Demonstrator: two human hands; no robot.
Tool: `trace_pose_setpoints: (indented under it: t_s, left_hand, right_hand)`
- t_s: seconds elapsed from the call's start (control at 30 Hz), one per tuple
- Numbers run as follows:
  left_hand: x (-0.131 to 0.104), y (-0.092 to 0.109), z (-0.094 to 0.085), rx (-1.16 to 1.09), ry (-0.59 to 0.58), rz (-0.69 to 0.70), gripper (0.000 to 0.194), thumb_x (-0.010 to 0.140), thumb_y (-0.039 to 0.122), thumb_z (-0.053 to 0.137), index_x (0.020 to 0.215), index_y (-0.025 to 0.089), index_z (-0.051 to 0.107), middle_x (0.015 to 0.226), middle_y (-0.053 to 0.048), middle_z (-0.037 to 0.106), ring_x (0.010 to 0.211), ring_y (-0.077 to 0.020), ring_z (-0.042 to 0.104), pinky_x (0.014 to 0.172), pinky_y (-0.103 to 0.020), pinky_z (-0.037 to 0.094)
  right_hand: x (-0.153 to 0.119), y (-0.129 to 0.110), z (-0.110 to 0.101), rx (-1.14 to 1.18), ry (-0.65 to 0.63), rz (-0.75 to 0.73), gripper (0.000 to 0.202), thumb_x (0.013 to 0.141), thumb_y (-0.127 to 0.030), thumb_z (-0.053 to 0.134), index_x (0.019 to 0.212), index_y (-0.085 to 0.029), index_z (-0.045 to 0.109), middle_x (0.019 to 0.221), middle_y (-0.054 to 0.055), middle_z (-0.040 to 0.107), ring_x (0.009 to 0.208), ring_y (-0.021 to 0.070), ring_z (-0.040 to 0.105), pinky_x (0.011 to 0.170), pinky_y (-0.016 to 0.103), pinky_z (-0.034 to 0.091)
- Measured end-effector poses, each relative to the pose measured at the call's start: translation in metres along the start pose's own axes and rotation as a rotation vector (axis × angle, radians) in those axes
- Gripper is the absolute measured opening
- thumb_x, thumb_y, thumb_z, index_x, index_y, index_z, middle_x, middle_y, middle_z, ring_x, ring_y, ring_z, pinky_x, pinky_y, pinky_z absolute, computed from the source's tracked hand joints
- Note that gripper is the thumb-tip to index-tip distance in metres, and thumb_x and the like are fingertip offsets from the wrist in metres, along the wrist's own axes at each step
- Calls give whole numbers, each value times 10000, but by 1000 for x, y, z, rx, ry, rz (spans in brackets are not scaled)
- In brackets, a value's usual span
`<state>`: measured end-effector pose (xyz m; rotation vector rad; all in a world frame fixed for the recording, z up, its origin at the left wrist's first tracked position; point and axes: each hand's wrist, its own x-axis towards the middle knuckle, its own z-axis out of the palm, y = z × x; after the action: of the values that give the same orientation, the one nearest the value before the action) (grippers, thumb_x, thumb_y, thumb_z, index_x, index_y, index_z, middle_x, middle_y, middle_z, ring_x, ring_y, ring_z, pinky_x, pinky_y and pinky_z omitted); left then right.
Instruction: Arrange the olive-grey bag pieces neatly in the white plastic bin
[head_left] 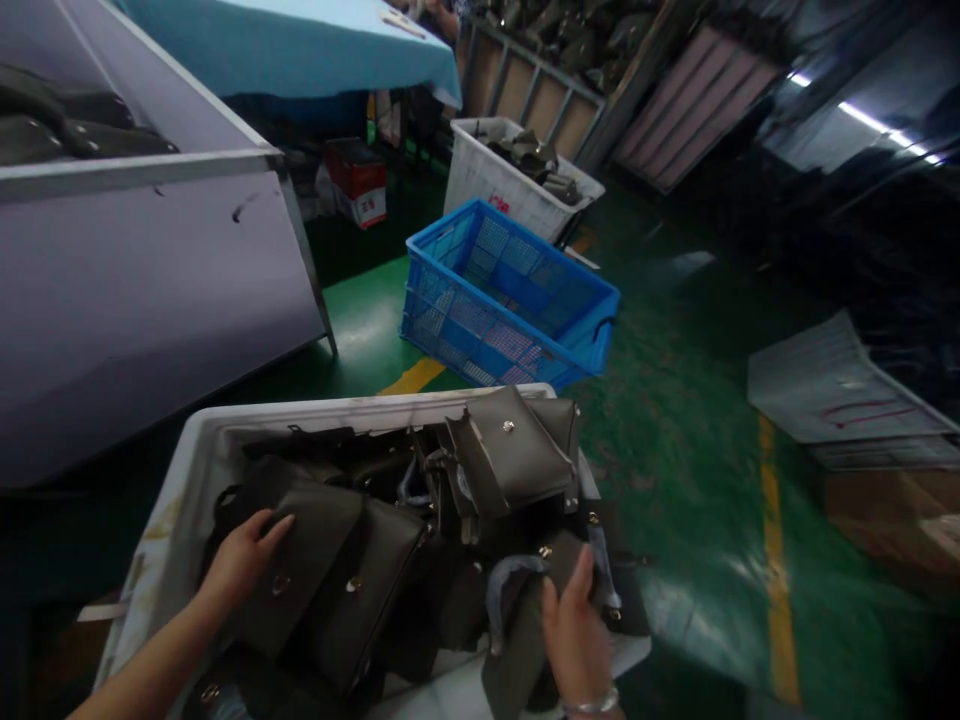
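Note:
Dark grey-brown bags fill a white bin (196, 440) right below me. At its left side my left hand (241, 560) rests on a dark flap bag (307, 530), thumb and forefinger apart, with part of the fingers hidden. My right hand (576, 625), slightly blurred, is at the bin's right side with its fingers around the edge of a bag (517, 640) that has a plastic-wrapped handle (499, 585). Between and above the hands, a lighter-looking bag (517, 450) with a metal clasp lies on the pile.
A blue crate (510, 335) stands on the green floor beyond the bin. Behind it is another white bin (487, 185) with bags. A large grey-panelled cart (150, 290) is at left, a blue-covered table (337, 50) behind, and cartons (892, 510) at right.

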<state>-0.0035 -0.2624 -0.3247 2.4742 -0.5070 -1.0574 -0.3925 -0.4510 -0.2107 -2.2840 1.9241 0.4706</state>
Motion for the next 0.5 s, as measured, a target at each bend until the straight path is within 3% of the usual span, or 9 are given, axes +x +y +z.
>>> trace_pose_setpoints:
  t_s: [0.07,0.1,0.17,0.2,0.27,0.4,0.5]
  left_hand:
    - [-16,-1,19,3,-25,17,562,717,513,443,1072,83,510,1070,-153,597,1072,-339,515,922,-386,394]
    - [-26,-1,28,-1,-50,40,541,730,492,431,1085,91,507,1102,-144,588,1092,-318,509,935,-359,389]
    - [-46,-1,45,-12,-106,97,497,765,451,406,1123,116,491,1145,-107,580,1110,-262,510,934,-297,393]
    - [-54,0,51,-16,-133,125,479,782,432,399,1142,128,481,1149,-90,583,1102,-237,521,922,-272,400]
    - [-64,1,57,-18,-180,168,441,812,396,390,1162,141,470,1131,-70,598,1068,-201,547,894,-239,412]
    - [-69,5,57,49,-190,167,398,859,333,352,1179,123,460,1076,-117,619,1009,-222,580,862,-276,419]
    - [-75,11,63,123,-199,159,385,866,281,337,1196,120,451,1015,-145,630,954,-249,600,843,-325,420]
  right_hand:
    - [11,-32,-7,2,33,-80,594,916,-267,247,1407,-83,-33,979,149,617,702,216,647,562,296,482]
    - [19,-50,-8,2,21,-130,564,909,-231,256,1415,-126,29,1004,139,598,706,197,643,571,278,481]
    - [39,-86,-5,-24,-53,-182,457,892,-200,293,1348,-190,308,1054,130,544,721,170,635,598,256,479]
    - [48,-103,-1,-41,-98,-189,380,883,-231,339,1242,-182,453,1067,134,521,740,169,632,623,253,479]
    - [63,-133,9,-64,-158,-187,321,850,-345,436,1044,-134,581,1075,156,498,773,187,630,659,266,482]
    - [83,-172,23,-117,-227,-169,515,791,-499,494,1005,-42,593,1052,230,522,858,253,614,707,322,482]
    - [102,-189,27,-180,-336,-171,429,777,-447,552,899,-46,643,952,204,599,927,257,592,748,326,469]
